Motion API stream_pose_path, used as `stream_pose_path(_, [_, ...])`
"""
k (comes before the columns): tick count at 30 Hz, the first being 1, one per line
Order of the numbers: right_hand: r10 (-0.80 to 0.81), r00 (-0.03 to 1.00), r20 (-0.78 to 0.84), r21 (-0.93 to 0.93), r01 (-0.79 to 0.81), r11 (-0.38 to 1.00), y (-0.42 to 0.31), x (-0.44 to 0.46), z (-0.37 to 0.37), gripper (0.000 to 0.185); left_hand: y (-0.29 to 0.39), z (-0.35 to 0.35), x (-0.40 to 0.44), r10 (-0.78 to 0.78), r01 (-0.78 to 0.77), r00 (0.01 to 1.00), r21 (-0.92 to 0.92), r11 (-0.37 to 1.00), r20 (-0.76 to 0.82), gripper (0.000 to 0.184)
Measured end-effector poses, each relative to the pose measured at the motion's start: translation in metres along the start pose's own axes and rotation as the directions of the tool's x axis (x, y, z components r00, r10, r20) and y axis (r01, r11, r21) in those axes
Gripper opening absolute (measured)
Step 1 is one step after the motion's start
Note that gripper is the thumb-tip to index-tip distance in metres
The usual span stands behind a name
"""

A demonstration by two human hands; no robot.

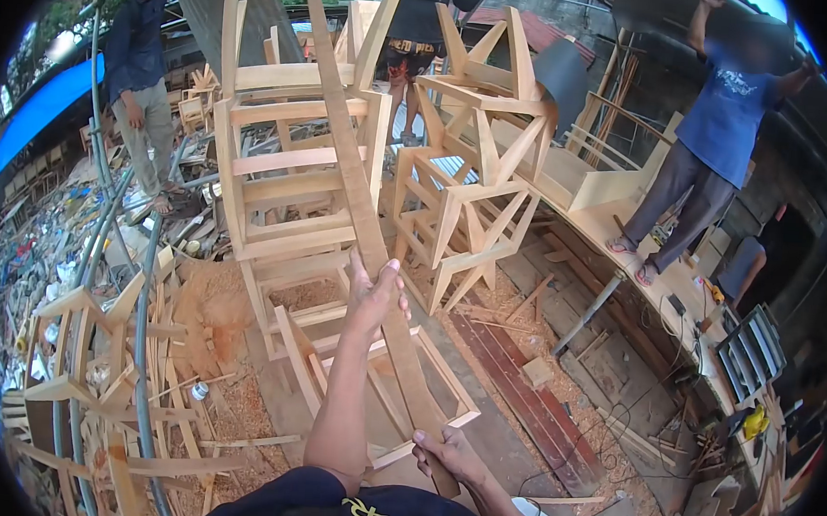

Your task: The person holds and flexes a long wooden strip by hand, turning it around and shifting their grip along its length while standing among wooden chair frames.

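Observation:
A long wooden plank (pixel 345 138) slants up from near my body to beyond the top edge of the view. My left hand (pixel 377 294) is wrapped round it partway up, thumb on top. Lower down, my right hand (pixel 452 455) grips the plank close to its near end. Behind the plank rises a stack of unfinished wooden chair frames (pixel 291 163). Just past my hands, a low wooden frame (pixel 448 380) lies on the ground, partly covered by the plank and my left arm.
More chair frames (pixel 479 215) are stacked to the right. A person in a blue shirt (pixel 731 108) stands on a long workbench (pixel 656 285), arms raised. Another person (pixel 143 76) stands at left amid scrap; a third (pixel 420 28) is at the back. Reddish boards (pixel 537 410) and sawdust cover the ground.

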State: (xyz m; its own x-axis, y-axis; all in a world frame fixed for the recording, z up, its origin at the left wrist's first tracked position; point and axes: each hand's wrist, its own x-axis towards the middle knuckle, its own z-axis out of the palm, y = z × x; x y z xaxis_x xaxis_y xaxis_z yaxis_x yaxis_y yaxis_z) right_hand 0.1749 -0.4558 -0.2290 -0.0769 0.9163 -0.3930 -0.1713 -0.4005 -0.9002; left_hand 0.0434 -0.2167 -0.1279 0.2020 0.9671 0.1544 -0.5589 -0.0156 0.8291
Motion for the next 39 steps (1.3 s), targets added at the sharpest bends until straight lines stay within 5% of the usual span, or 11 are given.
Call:
stream_pose_path(10, [-0.008,1.000,0.024,-0.011,0.009,1.000,0.002,0.001,0.000,0.027,0.005,0.000,-0.005,-0.025,0.025,1.000,-0.008,1.000,-0.015,0.072])
stream_pose_path(13, [0.004,1.000,0.025,-0.018,-0.003,1.000,-0.001,0.000,0.001,0.027,0.004,-0.002,-0.003,-0.023,0.023,1.000,0.012,1.000,-0.003,0.084])
stream_pose_path(22, [-0.001,0.999,0.044,-0.015,0.002,1.000,-0.007,-0.002,0.004,0.027,0.005,-0.002,-0.005,-0.023,0.023,1.000,0.018,1.000,0.005,0.070])
stream_pose_path(39, [0.011,0.998,0.062,-0.014,-0.010,1.000,-0.007,0.001,-0.002,0.027,0.002,-0.001,-0.003,-0.005,0.005,1.000,-0.010,1.000,-0.013,0.075])
